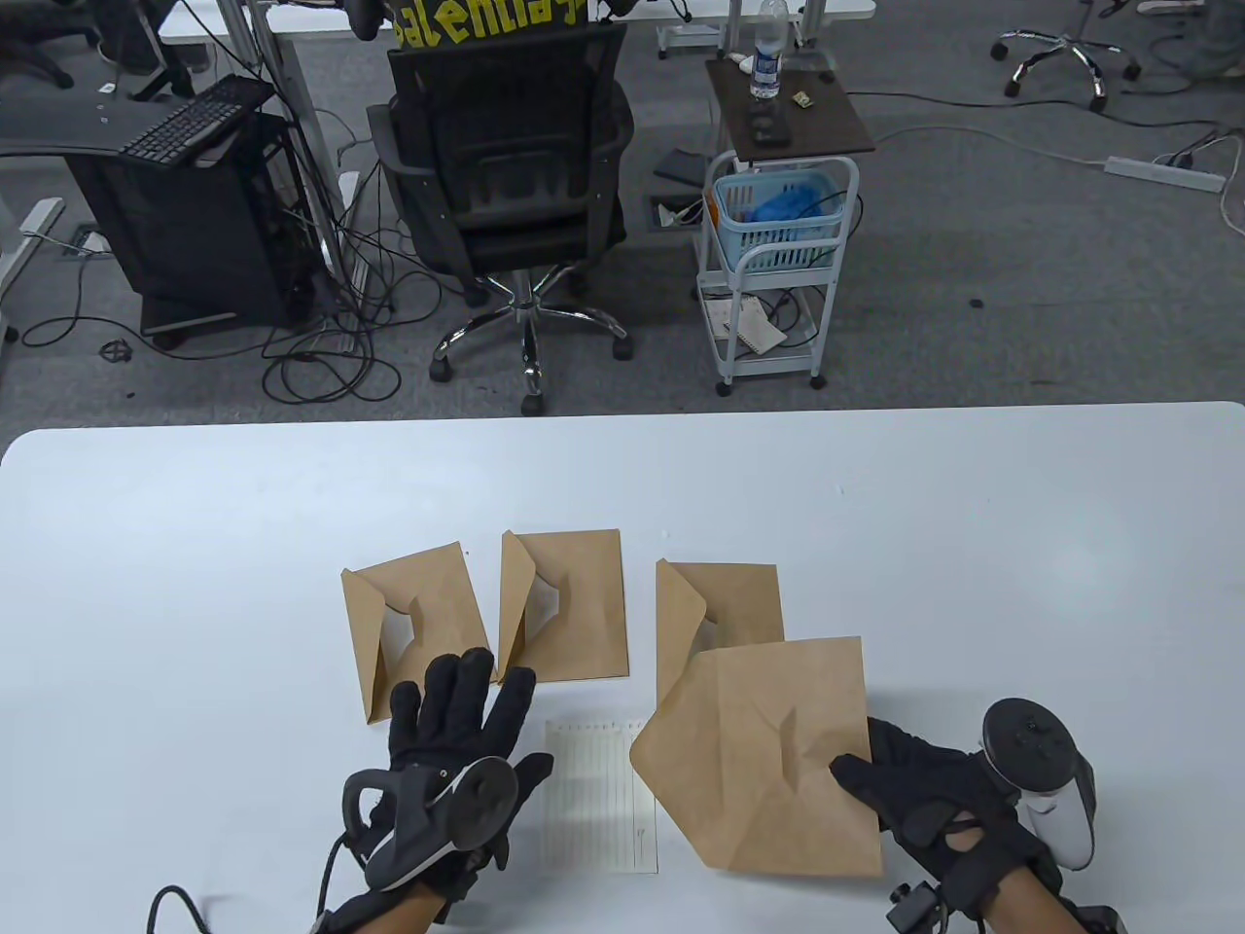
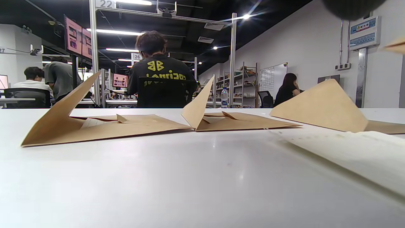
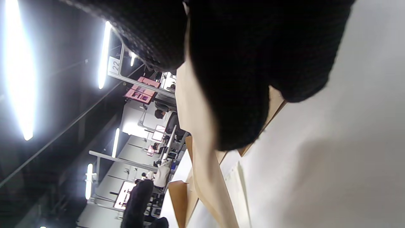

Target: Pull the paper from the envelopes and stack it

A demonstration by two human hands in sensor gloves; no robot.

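Observation:
Three brown envelopes lie in a row on the white table with flaps raised: left (image 1: 413, 623), middle (image 1: 574, 603), right (image 1: 729, 598). They also show in the left wrist view: left (image 2: 95, 128), middle (image 2: 227, 122), right (image 2: 322, 106). A white lined paper sheet (image 1: 598, 803) lies flat in front of them. My left hand (image 1: 477, 691) is spread flat beside the sheet, fingertips at the left envelope's near corner. My right hand (image 1: 866, 773) grips the right edge of a fourth, larger-looking envelope (image 1: 768, 754), held tilted above the table over the sheet's right edge. In the right wrist view the gloved fingers (image 3: 237, 79) pinch this envelope (image 3: 202, 145).
The table (image 1: 195, 584) stretches wide to both sides; its far edge runs across the middle of the table view. Beyond it stand an office chair (image 1: 511, 146) and a white cart (image 1: 778, 263) on the floor.

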